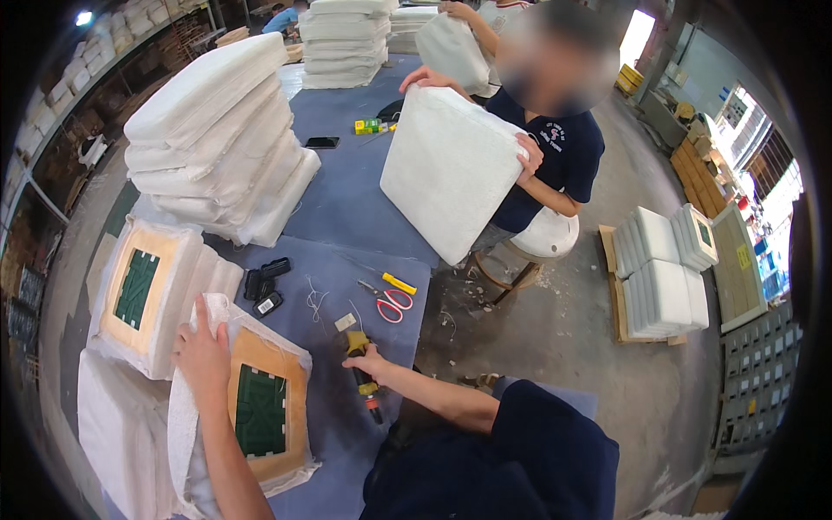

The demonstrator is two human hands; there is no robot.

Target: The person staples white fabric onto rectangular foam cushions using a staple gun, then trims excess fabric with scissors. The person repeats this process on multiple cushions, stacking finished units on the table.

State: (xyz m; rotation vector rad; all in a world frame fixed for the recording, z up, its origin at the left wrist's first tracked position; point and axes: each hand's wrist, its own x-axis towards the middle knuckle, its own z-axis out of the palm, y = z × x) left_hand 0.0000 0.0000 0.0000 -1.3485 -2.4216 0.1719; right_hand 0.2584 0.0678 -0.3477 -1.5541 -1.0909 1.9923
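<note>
My left hand lies on the white fabric edge of a seat cushion, fingers spread. This cushion is tilted toward me, its wooden underside showing with a dark green webbed panel in the middle. My right hand is closed around a yellow-and-black power tool lying on the blue-covered table; the tool's lower end has a red band and a black tip. Beyond it are red-handled scissors, a yellow-handled screwdriver and a small pale block.
Another cushion with a green panel stands at my left. Black cases and loose threads lie near it. A tall cushion stack rises behind. Across the table a seated person holds a white cushion. Palletised cushions stand right.
</note>
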